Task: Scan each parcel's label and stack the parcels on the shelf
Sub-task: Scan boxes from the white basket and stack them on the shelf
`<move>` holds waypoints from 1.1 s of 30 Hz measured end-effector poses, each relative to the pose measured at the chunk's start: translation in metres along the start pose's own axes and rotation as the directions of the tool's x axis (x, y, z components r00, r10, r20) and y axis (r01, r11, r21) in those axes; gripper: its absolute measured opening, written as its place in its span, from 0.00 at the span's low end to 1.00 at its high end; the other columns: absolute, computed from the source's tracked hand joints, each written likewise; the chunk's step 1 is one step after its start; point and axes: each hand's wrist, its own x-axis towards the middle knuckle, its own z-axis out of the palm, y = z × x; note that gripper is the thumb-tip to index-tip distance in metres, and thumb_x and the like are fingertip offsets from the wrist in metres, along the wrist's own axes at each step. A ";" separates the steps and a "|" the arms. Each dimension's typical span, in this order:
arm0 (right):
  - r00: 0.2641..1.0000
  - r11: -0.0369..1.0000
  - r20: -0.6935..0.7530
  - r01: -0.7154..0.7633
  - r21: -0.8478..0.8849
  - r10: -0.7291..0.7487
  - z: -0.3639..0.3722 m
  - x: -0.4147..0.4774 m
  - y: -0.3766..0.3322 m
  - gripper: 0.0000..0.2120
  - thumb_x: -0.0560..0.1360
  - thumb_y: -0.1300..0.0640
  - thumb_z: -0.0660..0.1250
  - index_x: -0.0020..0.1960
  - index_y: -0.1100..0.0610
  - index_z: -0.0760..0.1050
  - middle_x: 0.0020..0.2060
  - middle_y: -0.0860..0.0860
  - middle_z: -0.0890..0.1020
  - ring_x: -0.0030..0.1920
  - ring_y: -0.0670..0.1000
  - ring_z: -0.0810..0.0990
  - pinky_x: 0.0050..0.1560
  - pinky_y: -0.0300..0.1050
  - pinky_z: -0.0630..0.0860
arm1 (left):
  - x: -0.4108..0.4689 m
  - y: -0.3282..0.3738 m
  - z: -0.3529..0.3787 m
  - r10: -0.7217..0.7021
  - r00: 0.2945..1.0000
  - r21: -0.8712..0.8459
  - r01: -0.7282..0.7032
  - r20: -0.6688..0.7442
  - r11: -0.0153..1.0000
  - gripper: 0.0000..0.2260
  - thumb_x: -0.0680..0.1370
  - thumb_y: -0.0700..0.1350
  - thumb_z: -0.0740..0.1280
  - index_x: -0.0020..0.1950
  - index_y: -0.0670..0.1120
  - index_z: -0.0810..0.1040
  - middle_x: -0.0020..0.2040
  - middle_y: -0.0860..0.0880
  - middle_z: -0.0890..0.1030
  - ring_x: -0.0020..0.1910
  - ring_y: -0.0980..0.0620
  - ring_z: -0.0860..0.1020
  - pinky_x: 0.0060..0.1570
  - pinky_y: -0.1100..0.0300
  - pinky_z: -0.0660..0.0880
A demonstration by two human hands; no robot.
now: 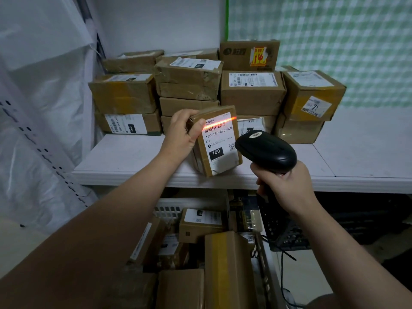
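The small brown cardboard parcel with a white label is pinched by the left hand, tilted over the front of the white shelf. The right hand grips a black handheld scanner, whose red line crosses the barcode. Many brown cardboard boxes are already stacked behind, and more parcels, seemingly unscanned, wait below.

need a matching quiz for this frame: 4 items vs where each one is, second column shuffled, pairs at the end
Items
1. scanner
2. parcel marked 150
3. box with red sticker
4. white basket

Places
A. highest up, at the back of the shelf
B. below the shelf, among more parcels
C. gripped in the right hand
D. held in the left hand, tilted, at the shelf's front edge

Pairs: 1-C, 2-D, 3-A, 4-B
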 end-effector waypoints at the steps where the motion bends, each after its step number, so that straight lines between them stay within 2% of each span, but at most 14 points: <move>1: 1.000 1.000 -0.003 0.001 0.009 -0.001 -0.001 0.000 0.000 0.04 0.72 0.60 0.73 0.42 0.57 0.78 0.29 0.59 0.80 0.27 0.54 0.80 0.32 0.45 0.78 | 0.000 0.001 0.001 -0.003 1.000 0.004 0.003 0.000 1.000 0.32 0.71 0.66 0.56 0.64 0.44 0.73 0.62 0.45 0.70 0.59 0.54 0.69 0.58 0.61 0.66; 6: 1.000 1.000 0.023 0.003 -0.002 -0.003 -0.003 -0.001 0.001 0.04 0.73 0.58 0.72 0.43 0.58 0.78 0.30 0.60 0.80 0.28 0.55 0.80 0.33 0.46 0.78 | 0.002 0.003 0.002 -0.036 0.999 -0.009 0.036 -0.004 0.999 0.24 0.75 0.58 0.59 0.65 0.44 0.72 0.64 0.43 0.69 0.60 0.52 0.69 0.56 0.62 0.68; 10: 1.000 1.000 0.021 0.006 0.001 -0.006 -0.004 -0.001 0.004 0.05 0.73 0.59 0.73 0.44 0.60 0.78 0.30 0.61 0.80 0.28 0.56 0.81 0.33 0.48 0.79 | 0.003 0.001 0.003 -0.038 0.999 -0.003 0.038 -0.014 0.999 0.16 0.81 0.51 0.62 0.65 0.43 0.72 0.65 0.42 0.69 0.59 0.53 0.69 0.47 0.75 0.65; 17: 1.000 1.000 0.020 -0.005 0.028 0.005 -0.004 -0.001 0.006 0.04 0.73 0.59 0.72 0.42 0.57 0.78 0.30 0.60 0.80 0.27 0.55 0.80 0.31 0.44 0.78 | 0.003 0.005 0.003 -0.053 0.998 -0.009 0.053 -0.024 0.999 0.16 0.81 0.49 0.61 0.66 0.44 0.71 0.66 0.42 0.68 0.59 0.54 0.68 0.46 0.76 0.63; 22: 0.999 0.998 0.028 -0.020 0.054 0.019 -0.004 -0.001 0.006 0.05 0.73 0.59 0.72 0.43 0.61 0.78 0.31 0.62 0.80 0.28 0.56 0.80 0.32 0.44 0.77 | 0.001 0.009 0.001 -0.085 0.996 -0.030 0.084 -0.013 0.996 0.17 0.80 0.50 0.62 0.66 0.45 0.71 0.67 0.43 0.66 0.60 0.52 0.69 0.52 0.67 0.69; 25: 0.996 0.996 0.070 -0.057 0.064 0.052 -0.002 0.001 0.007 0.05 0.73 0.59 0.72 0.46 0.60 0.79 0.34 0.62 0.82 0.30 0.57 0.80 0.34 0.46 0.78 | -0.005 0.012 0.002 -0.142 0.990 -0.080 0.142 0.012 0.987 0.20 0.78 0.50 0.66 0.69 0.49 0.68 0.69 0.44 0.62 0.63 0.49 0.69 0.58 0.59 0.74; 27: 0.993 0.992 0.097 -0.081 0.095 0.072 0.001 0.001 0.008 0.04 0.73 0.59 0.72 0.48 0.57 0.80 0.36 0.61 0.83 0.33 0.56 0.81 0.36 0.49 0.79 | -0.011 0.012 0.002 -0.177 0.980 -0.094 0.185 0.086 0.978 0.28 0.74 0.49 0.71 0.70 0.55 0.63 0.70 0.45 0.61 0.64 0.48 0.69 0.58 0.54 0.75; 29: 0.990 0.985 0.111 -0.102 0.142 0.086 0.004 0.002 0.009 0.08 0.73 0.61 0.73 0.49 0.50 0.80 0.37 0.53 0.84 0.39 0.51 0.83 0.37 0.45 0.81 | -0.018 0.011 0.003 -0.172 0.969 -0.081 0.188 0.175 0.979 0.37 0.70 0.48 0.75 0.71 0.61 0.57 0.70 0.46 0.60 0.66 0.47 0.68 0.62 0.49 0.74; 31: 0.986 0.977 0.129 -0.126 0.172 0.105 0.008 0.003 0.011 0.10 0.72 0.62 0.73 0.49 0.48 0.80 0.39 0.47 0.84 0.44 0.48 0.83 0.41 0.44 0.81 | -0.028 0.012 0.003 -0.154 0.960 -0.094 0.180 0.235 0.979 0.43 0.68 0.48 0.77 0.71 0.66 0.52 0.72 0.46 0.59 0.68 0.46 0.67 0.63 0.46 0.73; 33: 0.982 0.975 0.142 -0.150 0.164 0.127 0.011 0.004 0.011 0.10 0.72 0.61 0.73 0.50 0.49 0.79 0.42 0.47 0.84 0.49 0.47 0.82 0.46 0.42 0.79 | -0.036 0.013 0.002 -0.147 0.957 -0.130 0.184 0.249 0.974 0.47 0.67 0.49 0.78 0.72 0.69 0.47 0.73 0.47 0.59 0.69 0.48 0.67 0.65 0.46 0.72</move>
